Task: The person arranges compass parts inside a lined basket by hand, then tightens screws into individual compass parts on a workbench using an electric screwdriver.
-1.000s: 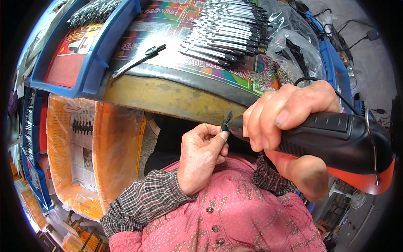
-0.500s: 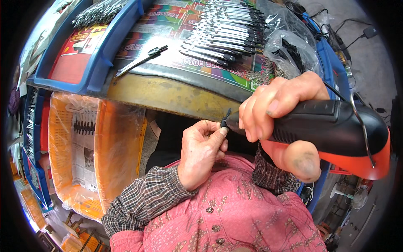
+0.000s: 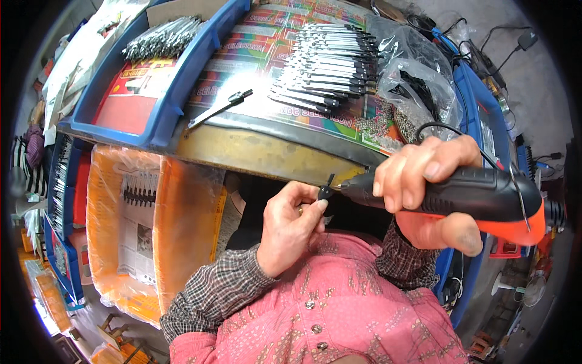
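Note:
My right hand [image 3: 427, 182] grips a black and orange electric screwdriver [image 3: 479, 197], held level with its tip pointing left. My left hand [image 3: 291, 227] pinches a small black part [image 3: 325, 191] between thumb and fingers, right at the tool's tip. Both hands sit just in front of my chest, below the edge of the workbench [image 3: 254, 151].
A row of several black-handled metal pieces [image 3: 327, 67] lies on the bench's colourful sheet, with one single piece [image 3: 221, 108] apart. A blue tray [image 3: 142, 85] holds more metal parts. Clear bags [image 3: 418, 85] lie at right. An orange crate [image 3: 145, 224] lined with newspaper stands at left.
The screwdriver and my right hand have shifted slightly up. My left hand still holds the small part against the tip.

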{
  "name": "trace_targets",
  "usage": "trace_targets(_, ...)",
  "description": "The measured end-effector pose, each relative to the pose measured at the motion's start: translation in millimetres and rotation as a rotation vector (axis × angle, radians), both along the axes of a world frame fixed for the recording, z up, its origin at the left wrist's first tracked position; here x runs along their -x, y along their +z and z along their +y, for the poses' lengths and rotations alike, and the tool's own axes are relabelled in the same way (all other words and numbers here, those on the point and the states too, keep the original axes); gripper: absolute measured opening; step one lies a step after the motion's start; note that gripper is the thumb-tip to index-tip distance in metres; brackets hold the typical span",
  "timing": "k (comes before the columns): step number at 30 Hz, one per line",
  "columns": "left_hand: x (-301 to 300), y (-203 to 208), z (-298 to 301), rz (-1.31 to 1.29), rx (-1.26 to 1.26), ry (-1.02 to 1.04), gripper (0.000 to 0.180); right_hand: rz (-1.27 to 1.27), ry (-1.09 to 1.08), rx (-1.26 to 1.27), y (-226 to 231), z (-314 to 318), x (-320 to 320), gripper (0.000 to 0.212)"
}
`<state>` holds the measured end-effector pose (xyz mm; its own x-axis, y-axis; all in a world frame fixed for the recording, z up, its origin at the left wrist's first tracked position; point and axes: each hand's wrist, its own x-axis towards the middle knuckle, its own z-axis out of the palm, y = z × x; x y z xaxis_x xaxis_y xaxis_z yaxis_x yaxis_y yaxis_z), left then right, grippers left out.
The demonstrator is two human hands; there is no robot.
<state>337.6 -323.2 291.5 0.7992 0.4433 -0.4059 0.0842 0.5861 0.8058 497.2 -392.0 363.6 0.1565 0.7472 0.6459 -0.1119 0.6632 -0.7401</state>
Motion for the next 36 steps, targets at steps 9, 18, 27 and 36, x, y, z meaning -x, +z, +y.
trace_targets(9,-1.2,9.1,81.2,0.127,-1.512,0.352,0.022,-0.029,-0.143,-0.004,-1.5,-6.4,-6.0,0.063)
trace_targets(18,-8.6,4.6,134.3,0.374,-1.917,0.283,0.023,0.096,-0.3,0.065,2.9,-10.1,-3.7,0.056)
trace_targets(27,-29.0,8.7,148.4,0.431,-2.094,0.265,0.018,0.159,-0.403,0.096,0.9,-12.7,-7.5,0.054)
trace_targets(36,-89.3,24.1,101.4,-0.097,-1.828,0.071,0.02,0.225,-0.461,0.114,0.8,-15.0,-11.4,0.052)
